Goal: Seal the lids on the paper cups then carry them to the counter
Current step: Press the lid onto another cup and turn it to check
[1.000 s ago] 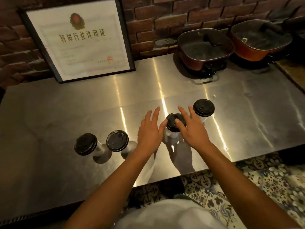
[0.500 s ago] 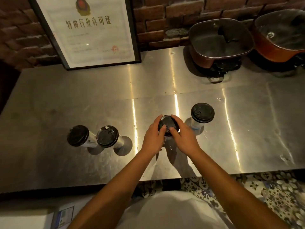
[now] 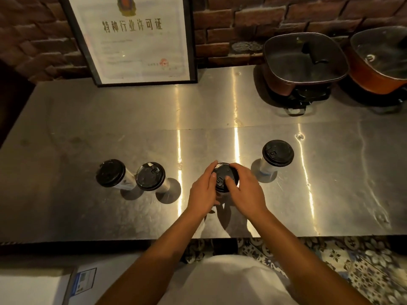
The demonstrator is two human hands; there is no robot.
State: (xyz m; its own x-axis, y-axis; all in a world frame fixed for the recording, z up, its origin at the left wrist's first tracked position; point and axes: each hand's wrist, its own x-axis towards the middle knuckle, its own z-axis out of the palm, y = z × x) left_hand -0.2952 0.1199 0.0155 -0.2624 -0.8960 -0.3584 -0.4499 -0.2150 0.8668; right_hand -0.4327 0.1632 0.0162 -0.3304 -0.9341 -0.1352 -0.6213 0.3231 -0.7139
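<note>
Several white paper cups with black lids stand on the steel table (image 3: 220, 111). The middle cup's black lid (image 3: 222, 175) sits between my hands. My left hand (image 3: 203, 190) curls round its left rim, thumb on top. My right hand (image 3: 246, 190) curls round the right rim, thumb pressing the lid's top. The cup's body is hidden beneath my hands. Two lidded cups stand to the left, one (image 3: 111, 176) beside the other (image 3: 150, 179). Another lidded cup (image 3: 278, 153) stands to the right.
A framed certificate (image 3: 134, 38) leans on the brick wall at the back. Two lidded electric pots, one dark (image 3: 305, 60) and one orange (image 3: 378, 60), sit at the back right. The table's front edge runs just before my body; patterned floor tiles (image 3: 352, 265) lie below.
Both hands have closed in from the sides onto the middle cup's lid, thumbs now on top. The camera has moved closer and to the left.
</note>
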